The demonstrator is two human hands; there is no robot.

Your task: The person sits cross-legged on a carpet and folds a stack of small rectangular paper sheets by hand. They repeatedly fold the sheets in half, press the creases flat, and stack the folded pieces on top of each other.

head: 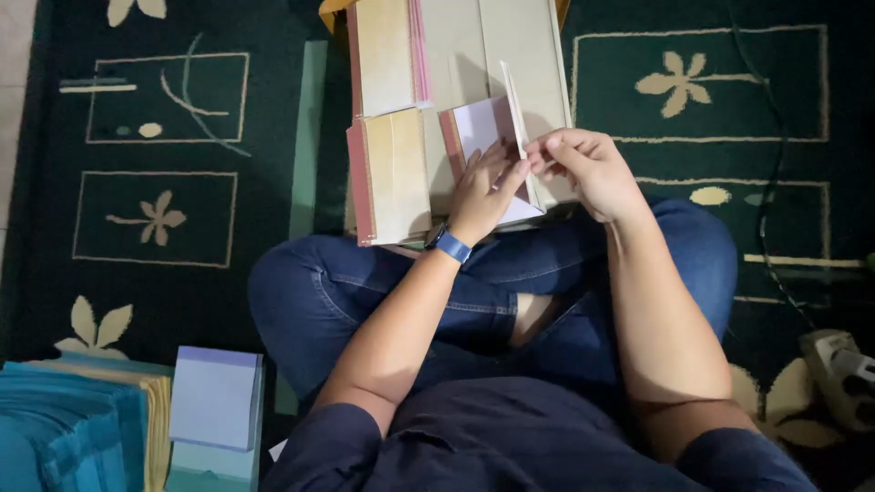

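At my far left, on the green patterned rug (182, 301), a stack of blue sheets (68, 428) lies just beside a pale lilac notepad (217, 396). I sit cross-legged in blue jeans (319, 292), and in front of my knees rests a flat cardboard box (510, 46) carrying cream-coloured booklets with reddish spines (394, 173).

My left hand (485, 191), a blue watch strap (452, 246) at its wrist, lies flat on a small white sheet with a reddish edge (481, 123); its grip is loose, fingers spread and pressing down rather than clenched around anything.

Just to the right, my right hand (592, 169) pinches a thin white paper strip (512, 105) between thumb and fingertips; the strip stands up from that grip, tilted slightly leftward above the box. The two hands touch at the fingertips.

Farther right, a dark cable (775, 155) runs across the rug, and a white plug adapter (843, 374) sits near my right knee.
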